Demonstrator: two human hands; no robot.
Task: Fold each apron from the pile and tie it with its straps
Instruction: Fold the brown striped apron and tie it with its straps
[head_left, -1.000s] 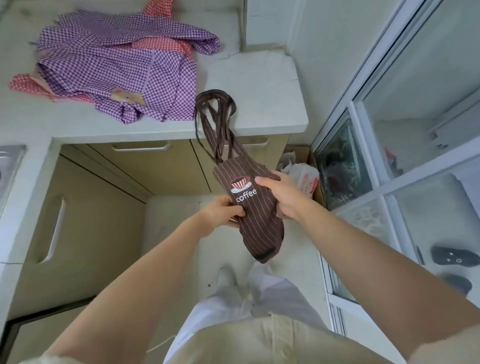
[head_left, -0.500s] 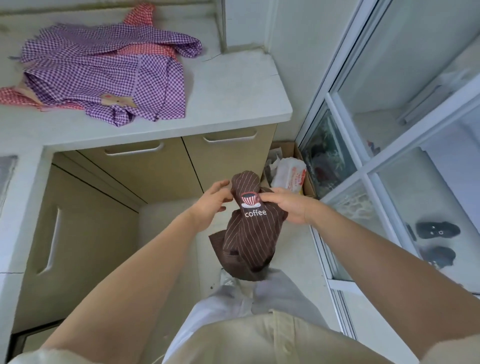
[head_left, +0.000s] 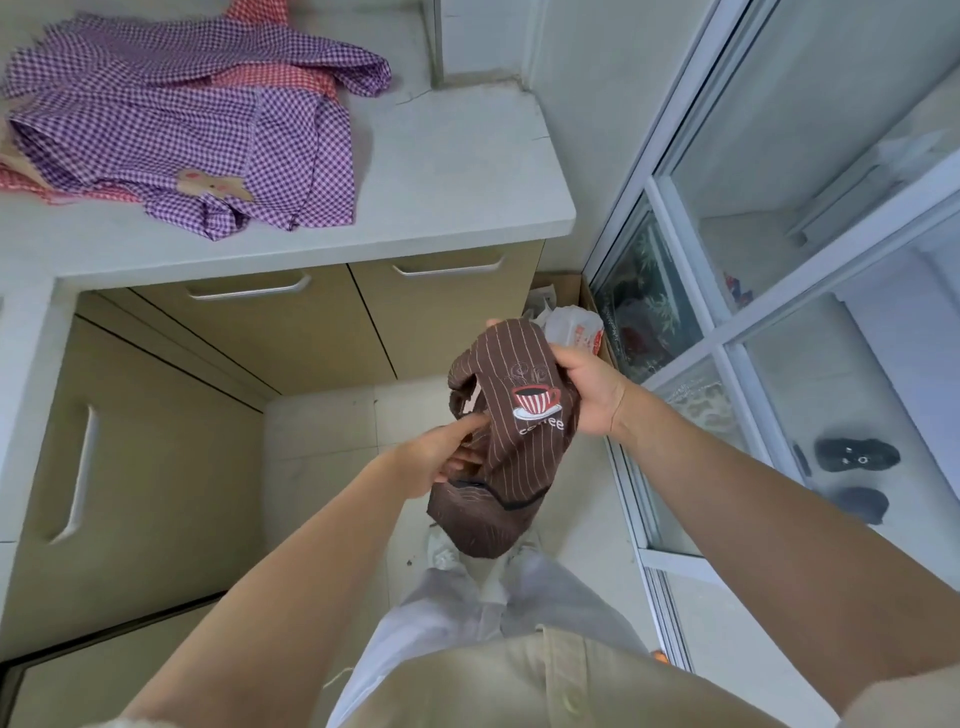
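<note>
Checked aprons (head_left: 182, 130) lie piled on the counter (head_left: 447, 171), and in front of the cupboards (head_left: 311, 338) the left hand (head_left: 441, 460) pinches the bundled brown apron (head_left: 514, 441) at its lower fold while the right hand (head_left: 592, 395) grips its upper side.

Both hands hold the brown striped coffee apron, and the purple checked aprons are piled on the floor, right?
Not the floor. The head view shows the purple checked aprons piled on the pale countertop; the left hand and right hand do hold the brown striped coffee apron.
</note>
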